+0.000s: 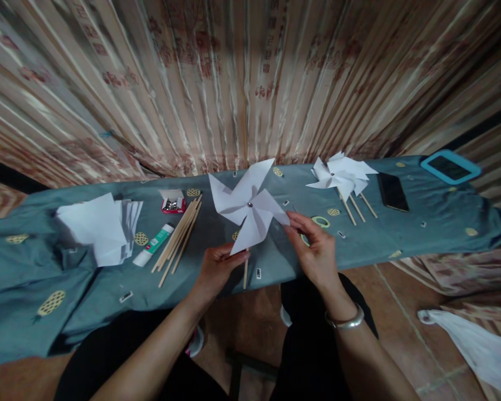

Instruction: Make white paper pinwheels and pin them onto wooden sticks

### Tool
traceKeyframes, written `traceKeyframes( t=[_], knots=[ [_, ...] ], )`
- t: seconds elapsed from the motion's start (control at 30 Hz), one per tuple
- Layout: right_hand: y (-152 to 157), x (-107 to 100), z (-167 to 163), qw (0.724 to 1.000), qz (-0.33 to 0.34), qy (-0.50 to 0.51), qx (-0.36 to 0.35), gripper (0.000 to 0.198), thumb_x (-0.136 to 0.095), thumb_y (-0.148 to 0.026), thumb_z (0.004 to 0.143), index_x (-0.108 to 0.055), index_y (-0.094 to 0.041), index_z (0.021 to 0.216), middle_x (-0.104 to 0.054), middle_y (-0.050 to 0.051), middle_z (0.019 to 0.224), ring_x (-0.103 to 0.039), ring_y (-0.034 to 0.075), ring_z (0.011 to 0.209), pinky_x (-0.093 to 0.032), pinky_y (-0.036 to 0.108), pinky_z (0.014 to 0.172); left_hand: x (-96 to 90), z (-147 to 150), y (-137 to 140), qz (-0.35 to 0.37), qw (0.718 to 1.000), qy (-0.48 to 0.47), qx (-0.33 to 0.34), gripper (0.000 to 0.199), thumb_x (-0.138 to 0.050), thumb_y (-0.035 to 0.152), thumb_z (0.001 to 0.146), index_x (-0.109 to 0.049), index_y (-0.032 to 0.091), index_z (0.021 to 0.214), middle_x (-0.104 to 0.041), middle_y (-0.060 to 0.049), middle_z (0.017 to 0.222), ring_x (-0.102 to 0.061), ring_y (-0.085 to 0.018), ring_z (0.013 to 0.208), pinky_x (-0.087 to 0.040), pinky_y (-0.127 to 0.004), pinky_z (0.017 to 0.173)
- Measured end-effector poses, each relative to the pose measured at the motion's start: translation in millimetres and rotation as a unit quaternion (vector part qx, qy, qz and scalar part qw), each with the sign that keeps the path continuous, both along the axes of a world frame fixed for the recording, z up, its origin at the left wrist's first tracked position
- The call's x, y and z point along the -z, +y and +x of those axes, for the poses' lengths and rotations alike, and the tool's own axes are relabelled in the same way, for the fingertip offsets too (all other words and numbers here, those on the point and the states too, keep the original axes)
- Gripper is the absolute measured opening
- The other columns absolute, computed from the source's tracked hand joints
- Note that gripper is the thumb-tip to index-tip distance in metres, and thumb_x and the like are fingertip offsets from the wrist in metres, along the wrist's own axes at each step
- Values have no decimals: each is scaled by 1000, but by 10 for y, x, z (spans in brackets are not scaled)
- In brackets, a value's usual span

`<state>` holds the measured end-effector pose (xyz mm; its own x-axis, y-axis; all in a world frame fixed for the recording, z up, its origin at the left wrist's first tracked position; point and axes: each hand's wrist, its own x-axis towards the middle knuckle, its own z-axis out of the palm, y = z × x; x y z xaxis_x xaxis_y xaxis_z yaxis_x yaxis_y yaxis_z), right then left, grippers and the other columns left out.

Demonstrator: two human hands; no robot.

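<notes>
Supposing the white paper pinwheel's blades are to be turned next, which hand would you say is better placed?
Probably the right hand: it pinches the tip of one blade of the white paper pinwheel, while the left hand holds the wooden stick below and could steady it.

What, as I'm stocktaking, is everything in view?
pinwheel: one, white, centre
other pinwheels: several, white, right
sheets: several, white, left
tube: one, white and green, left
sticks: several, tan, left
box: one, red, left
bits: several, silvery, box
rings: count unclear, green, right
phone: one, black, right
tablet: one, blue-rimmed, right
cloth: one, teal, table
curtains: uncounted, beige, background
bundle: one, white, right
bracelet: one, silver, right wrist
trousers: one, black, below
left hand: one, bare, pinwheel stick
right hand: one, bare, pinwheel blade
</notes>
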<state>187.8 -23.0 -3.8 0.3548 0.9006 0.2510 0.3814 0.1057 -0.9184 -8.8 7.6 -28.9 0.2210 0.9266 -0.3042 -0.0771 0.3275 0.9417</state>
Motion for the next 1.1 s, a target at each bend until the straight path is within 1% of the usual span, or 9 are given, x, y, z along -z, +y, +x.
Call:
traceKeyframes(
  t=[0.17,0.33,0.47,0.67,0.87,1.03,1.1],
  knots=[
    [-38,-22,-75,999,-4,31,-14,24,-66,-33,85,-70,-24,108,-77,4,97,-71,21,91,-54,38,86,31,9,5,-2,1000,-14,-20,28,-86,32,53,-79,19,76,-79,-6,82,-73,-26,86,-55,-37,85],
    [-68,-11,-154,996,-31,69,-52,22,-66,-33,85,-71,-24,104,-75,2,93,-68,20,88,-52,35,85,56,25,12,7,1000,-13,-27,25,-85,29,54,-80,19,76,-79,-5,80,-73,-23,79,-57,-36,84],
    [-92,23,-223,992,-43,97,-75,24,-65,-33,86,-70,-24,108,-74,2,91,-67,19,86,-53,34,81,63,36,18,5,999,-21,-35,25,-85,29,52,-80,20,74,-79,-5,80,-73,-23,79,-57,-36,84],
    [-133,16,-320,992,-54,69,-95,24,-64,-35,87,-69,-22,106,-73,4,87,-67,19,82,-53,32,79,26,32,11,20,999,-22,-24,24,-83,28,58,-80,20,80,-79,-5,84,-73,-23,81,-56,-35,85],
    [-168,-25,-404,991,-60,32,-114,20,-61,-37,90,-70,-22,99,-73,3,83,-67,18,77,-51,28,72,28,25,15,14,999,-39,-19,20,-83,27,56,-80,20,75,-78,-3,78,-72,-20,76,-55,-32,80],
    [-197,-60,-448,988,-56,-2,-143,24,-56,-40,93,-70,-20,91,-71,2,82,-66,17,78,-48,27,73,15,15,21,42,999,-22,3,15,-78,26,60,-80,19,74,-77,-2,76,-69,-18,74,-52,-28,74],
    [-202,-73,-462,987,-57,-7,-151,28,-53,-40,95,-69,-20,86,-70,2,79,-65,16,76,-46,26,71,0,13,20,52,999,-13,9,15,-76,27,62,-80,19,75,-76,-2,76,-68,-18,73,-52,-27,73]
  ],
)
